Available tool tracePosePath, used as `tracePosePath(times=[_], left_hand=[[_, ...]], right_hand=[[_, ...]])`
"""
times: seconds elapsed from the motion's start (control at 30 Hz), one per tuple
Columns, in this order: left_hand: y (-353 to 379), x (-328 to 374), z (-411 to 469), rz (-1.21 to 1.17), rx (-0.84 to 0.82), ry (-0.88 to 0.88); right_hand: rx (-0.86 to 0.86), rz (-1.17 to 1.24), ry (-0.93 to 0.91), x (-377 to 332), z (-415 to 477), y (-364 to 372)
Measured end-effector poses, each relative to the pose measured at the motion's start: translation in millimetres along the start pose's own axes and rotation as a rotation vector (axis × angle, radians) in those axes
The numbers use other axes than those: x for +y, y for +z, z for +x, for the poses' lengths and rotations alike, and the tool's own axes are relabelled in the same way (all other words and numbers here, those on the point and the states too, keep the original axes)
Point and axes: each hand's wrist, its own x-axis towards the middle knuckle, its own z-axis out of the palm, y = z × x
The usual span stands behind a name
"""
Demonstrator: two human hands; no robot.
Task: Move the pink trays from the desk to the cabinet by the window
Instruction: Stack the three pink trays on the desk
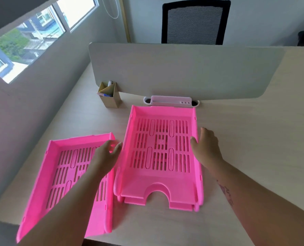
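Two stacked pink trays (162, 187) stand in the middle of the light wooden desk (245, 139), the upper one resting on the lower. A single pink tray (55, 176) lies to their left, reaching the desk's near-left edge. My left hand (106, 155) hovers between the single tray and the stack, fingers apart, close to the stack's left wall. My right hand (207, 145) is at the stack's right wall, fingers spread, thumb at the rim. Neither hand grips anything.
A grey divider panel (183, 71) runs across the back of the desk. A cardboard pen holder (110, 97) and a white slotted organiser (171, 101) stand at its foot. A black mesh chair (194, 22) is behind it. A window (32, 36) fills the left wall.
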Motion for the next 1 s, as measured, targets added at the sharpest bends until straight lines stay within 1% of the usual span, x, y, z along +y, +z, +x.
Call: tracePosePath(times=[0.1,0.17,0.37,0.53,0.63,0.77,0.83,1.0], left_hand=[[-15.6,-11.8,-15.9,0.011,0.083,-0.041],[-24.8,-22.1,-30.3,-0.001,0.121,-0.085],[-58.4,-73.2,-82.2,-0.018,0.247,-0.226],[-83.6,-121.2,-113.6,-0.009,0.342,-0.351],[-93.4,-150.8,-122.3,-0.001,0.350,-0.392],[-102.5,-192.4,-124.2,0.009,0.315,-0.421],[-105.5,-211.0,-120.1,-0.012,0.259,-0.428],[-102.8,-250.4,-109.0,-0.097,0.157,-0.379]], right_hand=[[0.103,-0.164,-0.159,-18.6,7.7,-2.5],[0.103,-0.197,-0.298,-37.7,12.4,6.3],[-0.075,-0.103,-0.594,-119.5,-16.6,55.9],[-0.252,-0.004,-0.701,-171.7,-68.5,99.8],[-0.337,0.058,-0.684,-191.3,-97.6,119.4],[-0.381,0.102,-0.578,-204.5,-131.1,147.4],[-0.376,0.092,-0.484,-205.5,-143.7,164.0],[-0.343,0.077,-0.207,-198.7,-173.5,202.4]])
